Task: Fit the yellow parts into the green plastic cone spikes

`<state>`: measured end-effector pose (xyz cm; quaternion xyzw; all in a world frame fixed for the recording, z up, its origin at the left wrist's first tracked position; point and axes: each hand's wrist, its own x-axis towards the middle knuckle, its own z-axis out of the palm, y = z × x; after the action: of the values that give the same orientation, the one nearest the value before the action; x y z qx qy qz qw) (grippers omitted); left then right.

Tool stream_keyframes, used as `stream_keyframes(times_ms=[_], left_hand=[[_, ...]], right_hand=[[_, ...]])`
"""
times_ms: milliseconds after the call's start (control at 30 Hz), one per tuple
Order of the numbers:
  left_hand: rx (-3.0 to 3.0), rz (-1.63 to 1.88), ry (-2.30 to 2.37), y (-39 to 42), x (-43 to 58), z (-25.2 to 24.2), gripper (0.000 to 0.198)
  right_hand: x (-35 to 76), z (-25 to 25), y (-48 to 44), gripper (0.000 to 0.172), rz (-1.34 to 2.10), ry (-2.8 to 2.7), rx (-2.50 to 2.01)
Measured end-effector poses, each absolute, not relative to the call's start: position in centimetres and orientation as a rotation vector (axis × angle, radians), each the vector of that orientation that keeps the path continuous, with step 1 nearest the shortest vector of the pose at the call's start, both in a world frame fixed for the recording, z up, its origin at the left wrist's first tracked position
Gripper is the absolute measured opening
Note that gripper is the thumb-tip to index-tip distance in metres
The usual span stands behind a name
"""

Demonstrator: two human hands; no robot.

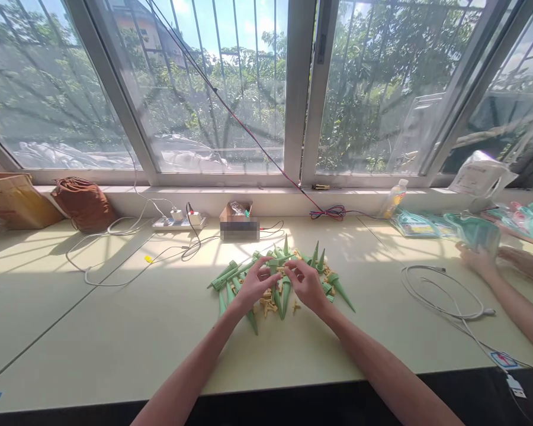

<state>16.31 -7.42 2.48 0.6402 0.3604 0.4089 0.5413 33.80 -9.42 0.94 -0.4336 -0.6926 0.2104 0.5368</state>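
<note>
A heap of green plastic spikes (286, 296) and small yellow plastic pieces (269, 306) lies on the table in front of me. Over the middle of it, my left hand (256, 281) is closed, thumb and fingers around a green spike (273, 266) whose wide end shows by the fingertips. Close on its right, my right hand (307, 283) pinches a small yellow piece (281, 270) beside that spike. The fingers partly hide both held parts. More spikes (341, 291) point outward at the heap's right side, and one yellow piece (296, 306) lies just below my right hand.
Behind the heap stands a small open box (240, 220); a power strip (177, 221) with cables is left of it. A brown bag (83, 204) sits farther left. Rightward are a coiled white cable (444, 296), a bottle (395, 198) and another person's hands (477, 260) holding a greenish plastic bag.
</note>
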Motion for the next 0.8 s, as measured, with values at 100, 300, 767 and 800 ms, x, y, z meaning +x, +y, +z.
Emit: stream_keyframes(times_ms=[100, 300, 767, 800], left_hand=[[1.525, 0.997, 0.872, -7.26, 16.39, 2.25, 0.049], [1.546, 1.017, 0.867, -7.14, 16.41, 1.90, 0.051], [1.615, 1.039, 0.878, -7.38, 16.61, 2.10, 0.045], [1.622, 1.037, 0.881, -7.43, 16.62, 2.18, 0.045]], right_hand=[[33.84, 0.82, -9.38, 0.022, 0.517, -1.641, -1.040], [33.82, 0.63, -9.25, 0.021, 0.563, -1.624, -1.038], [33.78, 0.27, -8.93, 0.021, 0.570, -1.634, -1.041], [33.79, 0.31, -8.93, 0.022, 0.567, -1.637, -1.043]])
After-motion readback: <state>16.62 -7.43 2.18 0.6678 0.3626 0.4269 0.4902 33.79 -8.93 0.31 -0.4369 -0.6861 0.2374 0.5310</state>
